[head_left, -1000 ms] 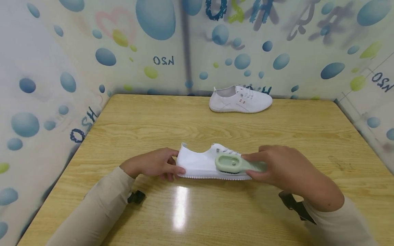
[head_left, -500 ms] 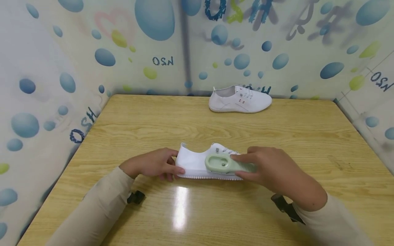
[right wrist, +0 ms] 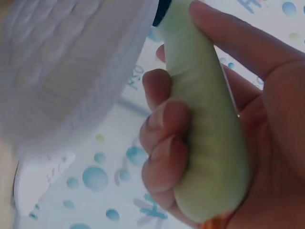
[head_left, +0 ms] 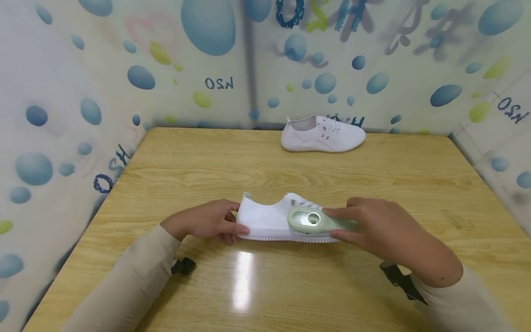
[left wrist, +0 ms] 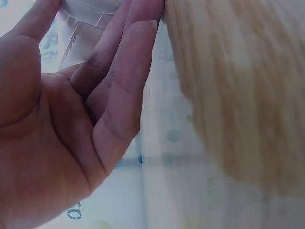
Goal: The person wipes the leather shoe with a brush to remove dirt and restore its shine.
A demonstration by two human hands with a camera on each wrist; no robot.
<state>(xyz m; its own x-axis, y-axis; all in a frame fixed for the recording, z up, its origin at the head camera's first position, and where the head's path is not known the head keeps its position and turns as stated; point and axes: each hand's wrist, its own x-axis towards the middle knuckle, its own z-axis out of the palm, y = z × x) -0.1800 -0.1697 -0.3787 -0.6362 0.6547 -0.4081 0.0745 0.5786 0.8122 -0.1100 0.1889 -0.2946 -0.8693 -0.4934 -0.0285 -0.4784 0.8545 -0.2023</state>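
Observation:
A white lace-up shoe sits on the table, side-on, with its heel to the left. My left hand holds it at the heel, the thumb on the near side and the fingers reaching behind. In my right hand is a pale green shoe brush, its head lying against the near side of the shoe below the laces. The right wrist view shows curled fingers round the brush's handle, beside the shoe's ribbed sole. The hand and brush hide the toe in the head view.
A second white shoe stands at the table's back edge, toe to the right. Behind it rises a wall covering with blue and green spots. The wooden table extends around both hands.
The right hand slid the brush left toward the heel, then back right to about where it was a second ago. The left hand and the shoe have stayed in place.

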